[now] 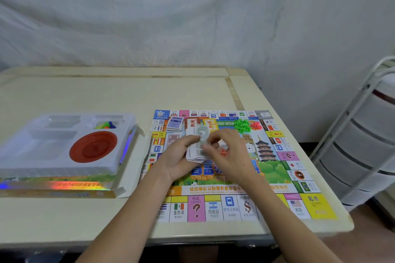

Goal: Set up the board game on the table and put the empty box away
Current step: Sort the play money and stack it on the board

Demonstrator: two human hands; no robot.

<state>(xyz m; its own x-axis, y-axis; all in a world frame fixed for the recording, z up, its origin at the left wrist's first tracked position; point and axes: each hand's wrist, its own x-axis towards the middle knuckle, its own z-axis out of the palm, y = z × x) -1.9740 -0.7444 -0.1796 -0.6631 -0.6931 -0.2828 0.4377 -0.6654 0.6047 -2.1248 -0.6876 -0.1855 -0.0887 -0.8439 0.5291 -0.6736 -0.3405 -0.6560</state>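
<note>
The colourful game board (303,205) lies flat on the right half of the cream table (85,96). Above its middle, my left hand (177,156) holds a stack of paper money (197,153) from below. My right hand (230,153) pinches the top notes of that stack. On the board's far part lie a blue card pile (175,123), a yellow card pile (210,124), green houses (242,125) and red pieces (256,125). To the left sits the box (64,186) with its white plastic insert (42,151), holding a red dish (93,146) and small coloured pawns (106,125).
A white drawer cart (363,145) stands right of the table, close to the board's corner. A white sheet covers the wall behind. The table's far half is bare cream surface. The box flap (130,177) juts toward the board's left edge.
</note>
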